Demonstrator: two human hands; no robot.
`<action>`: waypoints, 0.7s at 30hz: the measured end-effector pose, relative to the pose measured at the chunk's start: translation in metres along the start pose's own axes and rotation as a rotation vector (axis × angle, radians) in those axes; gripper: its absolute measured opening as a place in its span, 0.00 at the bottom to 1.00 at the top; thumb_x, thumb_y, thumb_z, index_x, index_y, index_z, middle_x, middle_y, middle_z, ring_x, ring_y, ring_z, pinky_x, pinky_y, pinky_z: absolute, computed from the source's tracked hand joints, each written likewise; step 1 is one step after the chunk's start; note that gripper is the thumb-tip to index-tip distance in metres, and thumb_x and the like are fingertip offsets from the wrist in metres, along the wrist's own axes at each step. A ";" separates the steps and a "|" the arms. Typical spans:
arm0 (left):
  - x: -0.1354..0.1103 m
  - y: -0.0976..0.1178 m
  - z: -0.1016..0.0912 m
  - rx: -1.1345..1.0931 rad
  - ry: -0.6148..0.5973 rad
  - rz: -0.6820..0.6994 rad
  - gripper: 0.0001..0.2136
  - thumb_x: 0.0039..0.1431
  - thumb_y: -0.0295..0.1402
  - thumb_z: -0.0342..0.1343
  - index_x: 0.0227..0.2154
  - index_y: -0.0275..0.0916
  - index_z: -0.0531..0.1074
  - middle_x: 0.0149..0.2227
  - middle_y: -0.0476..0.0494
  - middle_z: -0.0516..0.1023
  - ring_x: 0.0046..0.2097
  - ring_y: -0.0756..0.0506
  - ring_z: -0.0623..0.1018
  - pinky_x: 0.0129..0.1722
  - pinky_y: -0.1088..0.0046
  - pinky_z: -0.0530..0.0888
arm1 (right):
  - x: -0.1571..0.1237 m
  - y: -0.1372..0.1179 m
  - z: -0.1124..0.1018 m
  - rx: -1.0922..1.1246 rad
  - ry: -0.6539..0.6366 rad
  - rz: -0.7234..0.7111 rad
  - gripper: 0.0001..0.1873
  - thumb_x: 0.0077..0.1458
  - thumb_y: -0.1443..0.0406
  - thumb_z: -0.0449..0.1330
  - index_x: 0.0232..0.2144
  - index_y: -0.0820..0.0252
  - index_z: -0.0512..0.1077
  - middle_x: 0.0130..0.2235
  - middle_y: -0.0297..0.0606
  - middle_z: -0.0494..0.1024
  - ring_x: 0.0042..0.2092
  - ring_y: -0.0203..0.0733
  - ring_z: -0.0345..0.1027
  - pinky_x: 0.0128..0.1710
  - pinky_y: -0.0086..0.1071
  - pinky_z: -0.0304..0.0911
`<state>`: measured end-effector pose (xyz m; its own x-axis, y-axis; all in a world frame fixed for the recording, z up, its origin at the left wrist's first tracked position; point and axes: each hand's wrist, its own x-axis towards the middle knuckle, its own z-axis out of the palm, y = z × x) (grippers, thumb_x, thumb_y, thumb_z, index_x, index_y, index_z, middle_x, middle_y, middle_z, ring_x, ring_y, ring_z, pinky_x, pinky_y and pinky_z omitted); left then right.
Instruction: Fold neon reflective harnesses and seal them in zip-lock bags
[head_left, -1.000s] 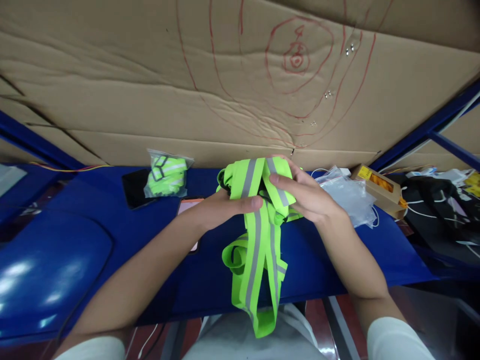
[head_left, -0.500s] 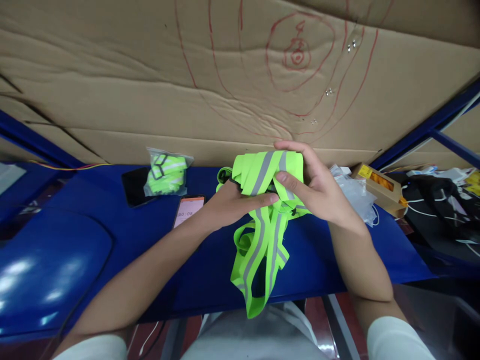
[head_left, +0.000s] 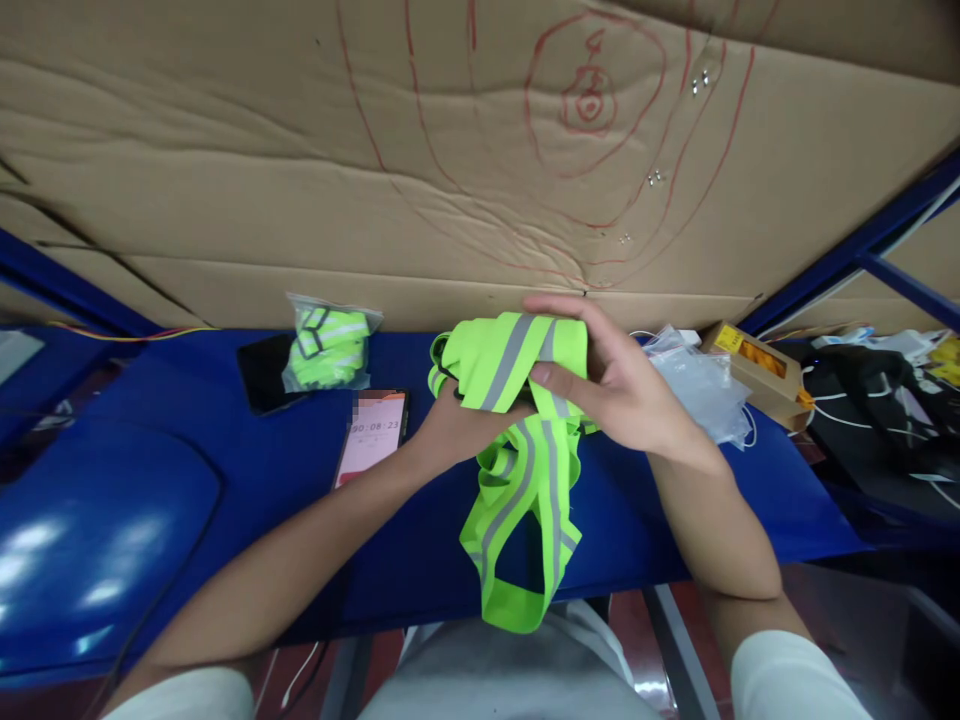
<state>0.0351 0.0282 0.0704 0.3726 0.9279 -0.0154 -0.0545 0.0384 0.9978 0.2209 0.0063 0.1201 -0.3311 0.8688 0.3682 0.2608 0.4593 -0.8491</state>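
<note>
Both hands grip a neon-green reflective strap vest with grey stripes, partly wound into a flat bundle above the blue table. My left hand holds the bundle from below on its left side; its fingers are mostly hidden behind the straps. On the right side, my right hand is closed around the bundle, thumb on the front and fingers behind the top edge. Loose straps hang in a loop below, down to the table's near edge. A black buckle or slider partly shows by the left hand.
A phone with a lit timer lies left of the hands. Beyond it are a bagged green strap vest and a black phone-like slab. Clear plastic bags and a cardboard box lie to the right. A cardboard wall stands behind.
The bundle and both hands have shifted slightly left. The left thumb, earlier on the front of the straps, is now tucked under the folded band. The hanging loop has widened.
</note>
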 end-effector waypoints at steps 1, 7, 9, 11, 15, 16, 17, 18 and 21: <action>0.001 0.002 -0.002 0.027 -0.032 0.022 0.26 0.43 0.36 0.76 0.47 0.42 0.78 0.50 0.40 0.84 0.64 0.30 0.73 0.66 0.52 0.68 | 0.001 0.001 -0.002 0.014 0.024 0.008 0.26 0.63 0.56 0.65 0.60 0.51 0.67 0.61 0.39 0.73 0.62 0.49 0.69 0.62 0.44 0.68; 0.005 0.012 -0.014 -0.084 -0.416 0.106 0.30 0.41 0.44 0.77 0.48 0.40 0.80 0.47 0.39 0.85 0.53 0.30 0.82 0.55 0.53 0.78 | 0.001 0.006 -0.003 0.105 0.146 0.011 0.27 0.63 0.53 0.65 0.61 0.49 0.68 0.59 0.38 0.76 0.57 0.49 0.74 0.57 0.44 0.73; 0.004 0.011 -0.012 0.054 -0.313 0.145 0.28 0.43 0.42 0.77 0.49 0.42 0.80 0.48 0.42 0.85 0.56 0.31 0.80 0.61 0.53 0.74 | 0.000 0.006 0.001 0.107 0.153 -0.037 0.25 0.64 0.55 0.65 0.60 0.48 0.70 0.59 0.37 0.76 0.57 0.48 0.75 0.57 0.43 0.74; 0.005 0.008 -0.010 0.110 -0.261 0.106 0.27 0.46 0.43 0.75 0.50 0.42 0.80 0.50 0.42 0.84 0.58 0.32 0.79 0.63 0.52 0.71 | -0.002 0.005 0.004 0.022 0.188 -0.143 0.22 0.64 0.58 0.65 0.58 0.49 0.72 0.58 0.35 0.77 0.57 0.48 0.75 0.57 0.43 0.74; 0.007 0.003 -0.013 -0.183 -0.399 0.012 0.30 0.46 0.47 0.75 0.50 0.39 0.80 0.48 0.39 0.85 0.53 0.32 0.81 0.55 0.54 0.77 | -0.007 0.000 0.004 -0.202 0.224 -0.453 0.19 0.63 0.65 0.62 0.56 0.49 0.75 0.55 0.33 0.80 0.55 0.49 0.76 0.56 0.44 0.75; 0.007 0.002 -0.015 -0.250 -0.481 0.013 0.31 0.44 0.48 0.75 0.50 0.38 0.80 0.47 0.38 0.85 0.52 0.32 0.82 0.53 0.56 0.78 | -0.007 -0.001 0.002 -0.231 0.226 -0.508 0.20 0.63 0.67 0.61 0.56 0.48 0.75 0.55 0.33 0.80 0.55 0.50 0.76 0.56 0.45 0.75; 0.007 0.002 -0.017 -0.290 -0.565 0.013 0.32 0.43 0.50 0.76 0.49 0.38 0.80 0.47 0.38 0.85 0.51 0.32 0.82 0.52 0.57 0.79 | -0.008 -0.002 0.000 -0.256 0.230 -0.547 0.20 0.64 0.67 0.59 0.57 0.48 0.75 0.56 0.33 0.80 0.56 0.50 0.75 0.57 0.46 0.74; 0.006 0.003 -0.019 -0.313 -0.637 0.013 0.34 0.42 0.53 0.75 0.49 0.38 0.80 0.47 0.37 0.85 0.51 0.31 0.82 0.51 0.58 0.79 | -0.008 -0.003 -0.003 -0.283 0.232 -0.583 0.21 0.65 0.67 0.58 0.57 0.47 0.75 0.57 0.33 0.79 0.56 0.50 0.75 0.57 0.46 0.74; 0.003 0.006 -0.019 -0.409 -0.699 0.014 0.41 0.40 0.68 0.66 0.50 0.40 0.79 0.48 0.37 0.84 0.54 0.29 0.81 0.50 0.58 0.79 | -0.006 -0.002 -0.012 -0.364 0.155 -0.668 0.19 0.67 0.64 0.55 0.57 0.45 0.75 0.57 0.31 0.79 0.57 0.49 0.76 0.58 0.47 0.73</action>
<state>0.0182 0.0382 0.0750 0.8550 0.4878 0.1764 -0.3477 0.2867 0.8927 0.2335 0.0028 0.1242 -0.3989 0.3899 0.8300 0.3409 0.9033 -0.2605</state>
